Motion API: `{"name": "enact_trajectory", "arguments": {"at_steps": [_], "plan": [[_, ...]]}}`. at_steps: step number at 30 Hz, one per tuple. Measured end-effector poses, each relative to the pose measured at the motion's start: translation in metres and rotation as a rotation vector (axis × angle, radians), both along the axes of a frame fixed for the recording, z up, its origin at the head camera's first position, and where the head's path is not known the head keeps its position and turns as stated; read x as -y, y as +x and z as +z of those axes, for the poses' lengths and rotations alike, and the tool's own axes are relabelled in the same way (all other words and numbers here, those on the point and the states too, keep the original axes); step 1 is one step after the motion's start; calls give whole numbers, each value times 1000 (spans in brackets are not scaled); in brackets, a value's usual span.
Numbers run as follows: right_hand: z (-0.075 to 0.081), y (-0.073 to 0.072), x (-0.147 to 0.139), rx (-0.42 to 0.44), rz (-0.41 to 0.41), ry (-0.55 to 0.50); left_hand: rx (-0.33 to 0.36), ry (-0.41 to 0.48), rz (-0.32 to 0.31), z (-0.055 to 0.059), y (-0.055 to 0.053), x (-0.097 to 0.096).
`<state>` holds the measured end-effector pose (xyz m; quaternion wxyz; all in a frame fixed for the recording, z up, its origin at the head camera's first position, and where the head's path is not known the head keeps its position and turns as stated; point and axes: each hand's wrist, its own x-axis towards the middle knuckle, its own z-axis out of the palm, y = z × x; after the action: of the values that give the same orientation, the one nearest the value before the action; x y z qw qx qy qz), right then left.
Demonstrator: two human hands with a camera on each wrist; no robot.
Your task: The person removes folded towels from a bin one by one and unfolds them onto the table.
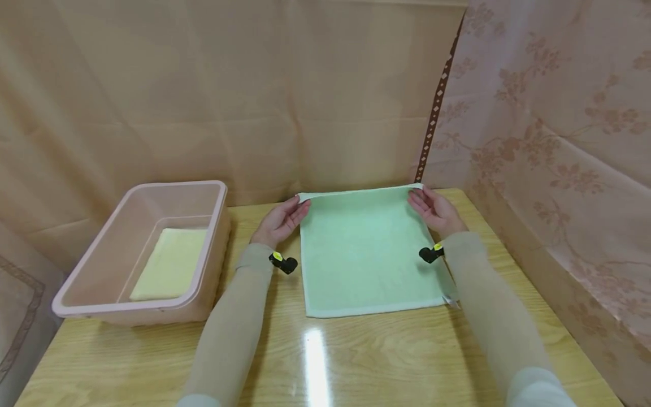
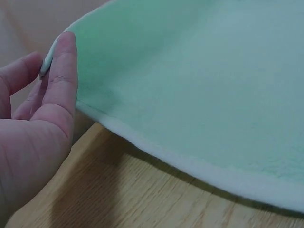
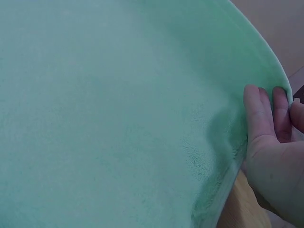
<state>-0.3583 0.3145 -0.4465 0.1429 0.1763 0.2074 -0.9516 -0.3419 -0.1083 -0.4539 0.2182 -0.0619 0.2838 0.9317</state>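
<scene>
A light green towel [image 1: 366,254] with a pale border lies spread on the wooden table, its far edge lifted. At the far left corner my left hand [image 1: 286,219] pinches that edge between thumb and fingers. My right hand [image 1: 436,210] does the same at the far right corner. In the left wrist view the left fingers [image 2: 64,71] lie along the towel's face while the thumb presses from behind. The right wrist view shows the right fingers [image 3: 259,111] against the green face, with the border folded near them. A small white tag [image 1: 450,302] sticks out at the near right corner.
To the left stands a pale pink plastic basin [image 1: 218,243] with a folded yellow towel [image 1: 170,263] inside. The wooden table [image 1: 386,362] ends at a beige curtain [image 1: 305,102] behind and a floral cloth [image 1: 559,141] on the right. Each wrist carries a small black camera.
</scene>
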Motion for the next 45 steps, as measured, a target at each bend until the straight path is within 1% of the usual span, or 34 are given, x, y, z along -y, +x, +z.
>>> {"name": "enact_trajectory", "arguments": {"at_steps": [4,8,11,17,21,25,29,32,34,35,37,39,41,43,45], "plan": [[-2,-1,5,-30,-13,-6,-16,-4,6,-3,-1,1],[-4,-1,9,-63,-18,-13,-31,-56,-3,-6,-2,1],[-5,0,10,-69,-22,-5,-37,-93,-15,-7,-1,0],[-4,2,14,-54,-14,26,-39,-129,-18,-8,1,1],[-7,2,14,-47,11,88,-41,-179,-30,-9,3,1],[-10,3,12,-69,40,166,-56,-240,-51,-11,6,0],[-9,6,10,-129,103,273,-82,-322,-63,-10,11,-2],[-5,11,10,-185,175,421,-125,-436,-72,-8,17,-7],[-3,16,9,-224,227,553,-171,-535,-84,-6,21,-12],[-2,19,9,-244,251,634,-199,-594,-91,-5,23,-15],[0,24,10,-304,305,847,-254,-724,-110,-2,28,-22],[2,29,10,-383,377,1103,-332,-885,-134,2,33,-30],[3,33,12,-484,455,1363,-450,-1077,-190,8,41,-37],[6,38,16,-594,546,1597,-596,-1260,-256,11,49,-45],[9,43,22,-692,638,1756,-773,-1433,-338,14,59,-53]]}}
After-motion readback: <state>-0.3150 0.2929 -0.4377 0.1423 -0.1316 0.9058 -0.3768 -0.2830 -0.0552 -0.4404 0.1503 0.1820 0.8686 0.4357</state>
